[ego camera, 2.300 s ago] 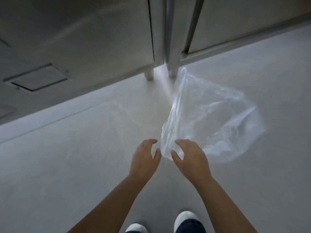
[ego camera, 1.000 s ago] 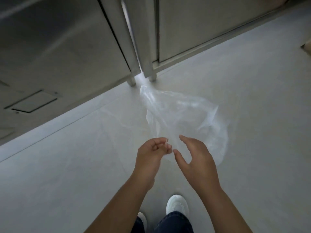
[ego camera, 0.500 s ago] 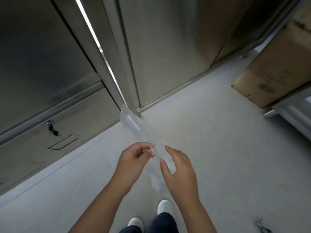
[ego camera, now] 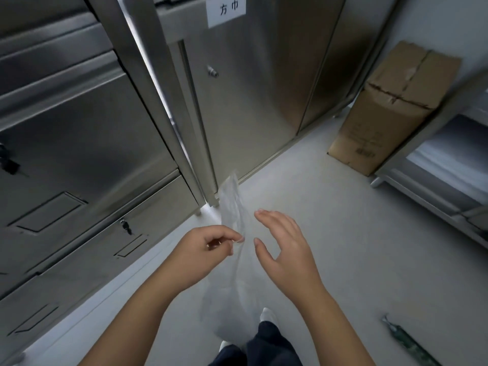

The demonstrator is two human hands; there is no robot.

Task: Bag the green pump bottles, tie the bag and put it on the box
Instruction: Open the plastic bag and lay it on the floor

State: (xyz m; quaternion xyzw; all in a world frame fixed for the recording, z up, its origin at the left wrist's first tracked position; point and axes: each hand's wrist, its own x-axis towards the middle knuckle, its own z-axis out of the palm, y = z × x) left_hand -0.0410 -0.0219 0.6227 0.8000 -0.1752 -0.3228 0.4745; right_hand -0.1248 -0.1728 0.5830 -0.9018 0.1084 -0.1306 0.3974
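**While the bag (ego camera: 235, 262) hangs empty, its mouth wants opening**

Though steel cabinets (ego camera: 250, 107) fill ten to twelve o'clock, your cardboard box (ego camera: 390, 114) stands reachable at two. Your left hand (ego camera: 203, 249) keeps a pinching grip on the bag's edge at centre, holding it up. Your right hand (ego camera: 287, 252) hovers spread just beside it, probably to part the mouth. One green pump bottle (ego camera: 408, 343) lies on the floor at five o'clock.

A tall steel cabinet (ego camera: 250, 101) bears a white paper label (ego camera: 226, 10) near its top; left of it stand steel drawer units (ego camera: 79, 133), one lock holding a key (ego camera: 126, 227); right of it, a metal shelf rack (ego camera: 412, 143) with perhaps folded white linen (ego camera: 454, 154); before it, pale grey floor (ego camera: 369, 247)
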